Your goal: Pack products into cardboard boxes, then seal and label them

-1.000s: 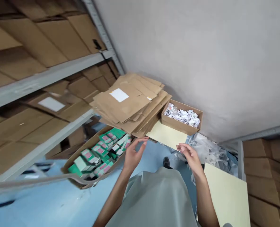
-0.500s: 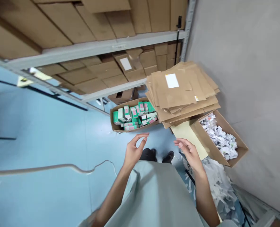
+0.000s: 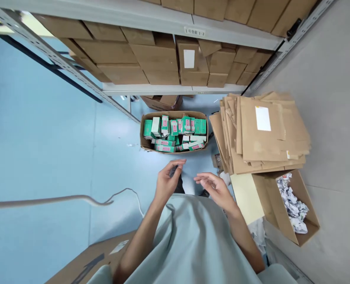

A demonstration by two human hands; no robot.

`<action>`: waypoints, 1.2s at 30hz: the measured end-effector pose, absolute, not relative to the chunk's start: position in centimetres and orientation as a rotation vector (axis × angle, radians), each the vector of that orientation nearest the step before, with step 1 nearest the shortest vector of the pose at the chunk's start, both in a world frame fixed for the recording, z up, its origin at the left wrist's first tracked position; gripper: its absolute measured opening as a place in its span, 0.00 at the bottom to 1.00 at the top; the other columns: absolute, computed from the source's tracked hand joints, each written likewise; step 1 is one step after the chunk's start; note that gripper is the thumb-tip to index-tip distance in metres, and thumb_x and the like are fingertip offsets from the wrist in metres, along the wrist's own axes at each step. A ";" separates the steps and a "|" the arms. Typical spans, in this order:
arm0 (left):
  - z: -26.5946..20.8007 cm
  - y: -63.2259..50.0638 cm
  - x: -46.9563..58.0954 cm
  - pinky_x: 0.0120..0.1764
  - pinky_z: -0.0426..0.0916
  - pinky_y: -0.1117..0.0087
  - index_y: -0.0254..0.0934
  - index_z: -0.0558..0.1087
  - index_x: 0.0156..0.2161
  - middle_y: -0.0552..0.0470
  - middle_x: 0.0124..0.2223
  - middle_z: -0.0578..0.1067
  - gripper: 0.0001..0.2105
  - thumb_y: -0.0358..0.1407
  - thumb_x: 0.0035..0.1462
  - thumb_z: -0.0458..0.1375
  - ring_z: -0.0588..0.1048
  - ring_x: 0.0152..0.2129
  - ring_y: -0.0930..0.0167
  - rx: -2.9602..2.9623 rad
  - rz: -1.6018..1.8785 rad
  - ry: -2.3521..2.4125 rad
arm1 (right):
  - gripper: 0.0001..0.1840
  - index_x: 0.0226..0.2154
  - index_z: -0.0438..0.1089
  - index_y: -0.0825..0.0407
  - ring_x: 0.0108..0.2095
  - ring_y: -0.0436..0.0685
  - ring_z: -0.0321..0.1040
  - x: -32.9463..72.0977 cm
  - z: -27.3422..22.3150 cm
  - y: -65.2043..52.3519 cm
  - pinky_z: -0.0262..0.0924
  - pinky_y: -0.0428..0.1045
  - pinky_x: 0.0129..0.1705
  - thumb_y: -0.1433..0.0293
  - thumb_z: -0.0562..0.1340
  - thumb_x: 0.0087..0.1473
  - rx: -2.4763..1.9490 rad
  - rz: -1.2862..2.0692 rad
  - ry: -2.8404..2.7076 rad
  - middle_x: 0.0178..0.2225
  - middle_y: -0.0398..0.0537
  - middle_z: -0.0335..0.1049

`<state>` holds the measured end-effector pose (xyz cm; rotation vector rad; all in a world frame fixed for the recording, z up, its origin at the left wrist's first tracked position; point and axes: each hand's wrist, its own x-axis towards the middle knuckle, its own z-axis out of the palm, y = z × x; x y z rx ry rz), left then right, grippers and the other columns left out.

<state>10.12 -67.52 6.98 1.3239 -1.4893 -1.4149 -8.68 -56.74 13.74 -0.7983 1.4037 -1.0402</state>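
The left hand [image 3: 165, 182] curves empty, thumb [image 3: 177, 172] near its fingers [image 3: 176, 162]; the right hand [image 3: 218, 191], also empty, faces those fingers from apart, its forearm [image 3: 246, 236] behind.

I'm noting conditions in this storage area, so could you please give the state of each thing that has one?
Left hand: empty, fingers bent
Right hand: empty, fingers bent
Long carton: open, filled with small boxes
Cardboard stack: flat, unevenly piled
Scrap box: open, holding crumpled paper
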 end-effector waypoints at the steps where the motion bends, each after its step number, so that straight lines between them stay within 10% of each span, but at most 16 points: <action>1: 6.5 -69.4 11.0 0.62 0.76 0.55 0.44 0.82 0.43 0.46 0.52 0.87 0.14 0.50 0.68 0.60 0.84 0.55 0.58 1.322 -1.429 -1.465 | 0.27 0.54 0.81 0.44 0.54 0.63 0.83 -7.6 13.5 -58.8 0.73 0.59 0.62 0.42 0.67 0.67 -0.788 -1.028 1.406 0.53 0.52 0.85; 18: -0.2 -89.5 24.9 0.68 0.70 0.53 0.42 0.81 0.49 0.44 0.55 0.86 0.19 0.54 0.65 0.61 0.81 0.58 0.56 1.679 -1.558 -1.239 | 0.29 0.54 0.79 0.44 0.57 0.64 0.81 -1.2 8.2 -87.8 0.72 0.60 0.66 0.41 0.67 0.66 -0.875 -0.870 1.504 0.55 0.53 0.84; 36: -22.8 -98.0 16.4 0.64 0.73 0.55 0.40 0.82 0.43 0.44 0.49 0.86 0.15 0.47 0.56 0.69 0.83 0.53 0.57 1.735 -1.768 -0.652 | 0.25 0.54 0.78 0.47 0.58 0.67 0.81 -11.1 -18.5 -105.2 0.73 0.63 0.65 0.46 0.65 0.69 -1.223 -0.444 1.732 0.55 0.56 0.84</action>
